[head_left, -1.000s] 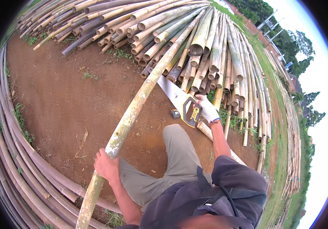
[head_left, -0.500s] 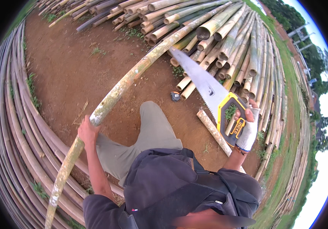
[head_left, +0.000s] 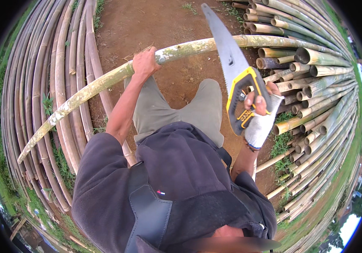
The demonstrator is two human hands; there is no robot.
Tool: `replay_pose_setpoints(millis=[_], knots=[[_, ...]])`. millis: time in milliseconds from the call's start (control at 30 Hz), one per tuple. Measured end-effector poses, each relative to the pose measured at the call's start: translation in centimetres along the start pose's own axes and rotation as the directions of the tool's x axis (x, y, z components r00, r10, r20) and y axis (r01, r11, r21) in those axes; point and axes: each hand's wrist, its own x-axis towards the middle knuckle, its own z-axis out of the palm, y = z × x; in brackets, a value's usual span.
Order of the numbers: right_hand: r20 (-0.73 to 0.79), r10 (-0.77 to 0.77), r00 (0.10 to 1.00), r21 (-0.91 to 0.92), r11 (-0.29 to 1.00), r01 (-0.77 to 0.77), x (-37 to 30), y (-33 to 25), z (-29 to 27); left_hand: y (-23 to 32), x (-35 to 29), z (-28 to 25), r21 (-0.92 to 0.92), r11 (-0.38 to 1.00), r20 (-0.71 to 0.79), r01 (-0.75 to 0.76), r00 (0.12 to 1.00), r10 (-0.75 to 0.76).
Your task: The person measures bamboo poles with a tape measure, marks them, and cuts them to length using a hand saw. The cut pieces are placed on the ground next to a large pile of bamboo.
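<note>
The left hand (head_left: 145, 62), bare, is in the upper middle of the frame, its fingers wrapped tight around a long, pale green-and-cream bamboo pole (head_left: 105, 82). The pole arcs across the picture from the lower left, over the hand, to the upper right, where its far end runs onto the stack of cut bamboo poles (head_left: 316, 76) filling the right side. The right hand (head_left: 260, 117), in a white work glove, is at the right centre with its fingers closed on the yellow-and-black handle of a grey-bladed hand saw (head_left: 231, 71). The blade points up toward the top of the frame and crosses in front of the pole; I cannot tell whether it touches it. Another bank of long bamboo poles (head_left: 58, 97) curves down the left side over reddish bare earth (head_left: 160, 21).

The pole looks whole: no cut or notch shows along it, so as far as I can judge the sawing is not yet begun and the pole is only lifted and held.

Against the frame a second ago, the pole sits higher and more crosswise, where it then ran steeply from the lower left up to the stack. The left hand has moved from the lower left up to the top centre. The saw, then low near the ground by the stack, is now raised with its blade upright.
</note>
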Motion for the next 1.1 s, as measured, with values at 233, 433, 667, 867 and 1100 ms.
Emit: replay_pose_setpoints(millis=[233, 433, 667, 867, 1100], knots=[[0.211, 0.024, 0.977, -0.097, 0.995, -0.004, -1.5, 6.4, 3.4, 2.4, 3.2, 0.5, -0.140, 0.988, 0.150, -0.062, 0.985, 0.083], [0.278, 0.026, 0.960, -0.171, 0.985, 0.023, -3.1, 9.0, 3.0, 2.7, 4.5, 0.9, -0.529, 0.817, -0.003, -0.231, 0.963, 0.270], [0.482, -0.011, 0.876, -0.295, 0.940, 0.173, -4.0, 9.7, 1.7, 4.5, 4.3, 1.9, -0.394, 0.864, -0.071, -0.312, 0.948, 0.310], [0.308, 0.431, 0.848, -0.260, 0.896, -0.360, -6.3, 9.4, 0.9, 4.3, 3.7, 1.7, -0.349, 0.871, -0.095, -0.345, 0.938, 0.334], [0.396, 0.174, 0.902, -0.401, 0.916, 0.000, -8.3, 10.3, -1.4, 4.5, 3.5, 1.3, -0.309, 0.893, -0.059, -0.326, 0.944, 0.325]])
